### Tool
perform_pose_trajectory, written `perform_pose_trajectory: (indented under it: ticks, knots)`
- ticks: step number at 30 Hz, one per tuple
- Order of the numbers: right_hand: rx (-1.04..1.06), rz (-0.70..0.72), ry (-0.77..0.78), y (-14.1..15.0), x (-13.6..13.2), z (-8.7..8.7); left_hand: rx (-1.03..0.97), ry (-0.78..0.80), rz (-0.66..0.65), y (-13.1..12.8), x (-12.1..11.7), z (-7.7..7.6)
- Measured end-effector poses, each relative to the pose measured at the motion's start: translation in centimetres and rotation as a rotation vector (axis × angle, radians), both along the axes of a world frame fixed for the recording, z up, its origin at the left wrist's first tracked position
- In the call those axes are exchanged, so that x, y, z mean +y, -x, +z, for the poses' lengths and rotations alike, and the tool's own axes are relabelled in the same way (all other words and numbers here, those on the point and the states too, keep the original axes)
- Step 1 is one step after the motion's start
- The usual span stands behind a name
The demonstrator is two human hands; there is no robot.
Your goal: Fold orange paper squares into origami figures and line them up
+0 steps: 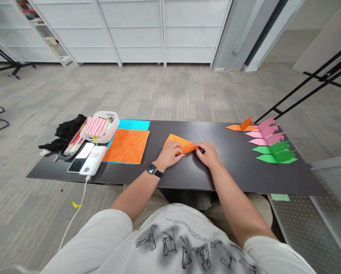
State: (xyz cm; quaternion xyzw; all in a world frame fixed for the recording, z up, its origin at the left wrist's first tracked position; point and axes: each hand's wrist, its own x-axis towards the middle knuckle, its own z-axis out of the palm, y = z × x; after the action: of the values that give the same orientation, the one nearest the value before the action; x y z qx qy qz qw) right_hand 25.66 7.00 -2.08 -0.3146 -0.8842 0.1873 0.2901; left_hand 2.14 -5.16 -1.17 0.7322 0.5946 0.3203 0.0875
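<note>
A folded piece of orange origami paper [173, 139] lies on the dark table in front of me, its narrow tip pointing right. My left hand [170, 154], with a black watch on the wrist, holds the paper's near left part against the table, fingers curved over it. At the narrow right tip, my right hand [208, 154] has its fingers closed on the paper. A small dark object [201, 151] shows by the right fingers; its kind is unclear. The hands cover parts of the folds.
Orange sheets [127, 146] lie over blue paper [136, 124] at left. Beyond are a white basket [114, 127], a phone [80, 158], a white power bank [93, 160] with cable and a black cloth [70, 127]. Folded orange [241, 126], pink [266, 133] and green [276, 154] paper birds stand at right.
</note>
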Motion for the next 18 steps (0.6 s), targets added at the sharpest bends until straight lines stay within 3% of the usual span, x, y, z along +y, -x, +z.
perform_pose_trajectory:
  ticks: [7,18]
  knots:
    - [0.029,-0.054,0.051,0.12,0.05,-0.04,-0.017,0.043,-0.059,-0.28,-0.1,0.61]
    - [0.034,-0.096,0.05,0.18,0.51,-0.71,-0.007,0.073,-0.048,-0.72,-0.33,0.76]
